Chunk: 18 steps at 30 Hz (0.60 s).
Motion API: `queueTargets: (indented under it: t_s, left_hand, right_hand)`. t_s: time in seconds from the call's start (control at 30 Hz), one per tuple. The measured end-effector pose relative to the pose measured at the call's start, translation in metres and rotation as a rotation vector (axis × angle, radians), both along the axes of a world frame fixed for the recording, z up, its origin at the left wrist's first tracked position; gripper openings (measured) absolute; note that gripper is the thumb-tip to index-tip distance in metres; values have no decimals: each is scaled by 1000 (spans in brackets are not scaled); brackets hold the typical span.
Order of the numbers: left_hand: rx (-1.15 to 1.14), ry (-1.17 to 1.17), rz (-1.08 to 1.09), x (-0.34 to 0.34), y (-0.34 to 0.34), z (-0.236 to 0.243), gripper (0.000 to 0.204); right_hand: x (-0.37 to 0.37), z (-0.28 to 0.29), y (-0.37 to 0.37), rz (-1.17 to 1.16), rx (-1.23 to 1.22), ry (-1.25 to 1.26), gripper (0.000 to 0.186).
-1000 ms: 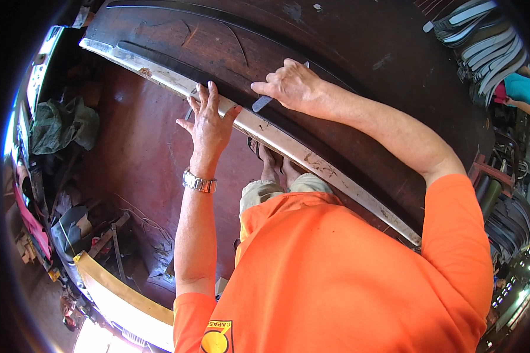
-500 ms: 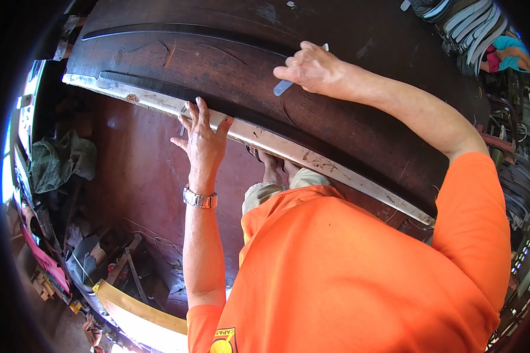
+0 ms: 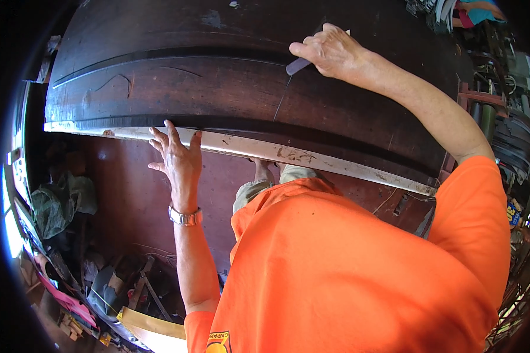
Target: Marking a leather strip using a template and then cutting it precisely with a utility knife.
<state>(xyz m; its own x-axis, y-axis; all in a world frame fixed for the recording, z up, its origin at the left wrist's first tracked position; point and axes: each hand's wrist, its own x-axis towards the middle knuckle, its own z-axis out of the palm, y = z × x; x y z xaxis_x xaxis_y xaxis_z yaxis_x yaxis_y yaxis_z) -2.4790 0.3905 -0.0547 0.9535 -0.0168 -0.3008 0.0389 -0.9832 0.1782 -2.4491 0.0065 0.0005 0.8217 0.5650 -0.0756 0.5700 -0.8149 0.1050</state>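
My left hand (image 3: 176, 154) lies with its fingers spread on the near edge of a dark wooden table (image 3: 335, 97). Its fingertips touch a long black strip (image 3: 247, 126) that runs along that edge. Farther over the tabletop, my right hand (image 3: 333, 53) is closed around a flat, pale grey tool (image 3: 298, 65) with a rounded end. Its kind is unclear, as the fingers cover most of it. From the tool's end a thin dark strand (image 3: 283, 97) runs toward the near strip. A second black strip (image 3: 159, 53) curves across the table, its right part passing near my right hand.
A pale, scuffed band (image 3: 229, 143) lines the table's front edge. At the left lie a crumpled green sack (image 3: 62, 203) and heaped scraps; a yellow-edged panel (image 3: 153, 323) stands at the lower left. Dark curved pieces (image 3: 518, 138) are stacked at the right.
The view has turned, so the table edge lies flatter across it. The thin strand now looks straighter. Both hands keep nearly the same places on the table, the right still gripping the tool.
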Motion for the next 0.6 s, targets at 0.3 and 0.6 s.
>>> queueTargets:
  t_s: [0.3, 0.6]
  left_hand:
    - [-68, -142, -91, -43, -62, -12, 102]
    - [-142, -191, -118, -37, -56, -17, 97]
  right_hand:
    - [-9, 1, 0, -102, -6, 47, 17]
    - [-38, 8, -25, -119, 56, -5, 24]
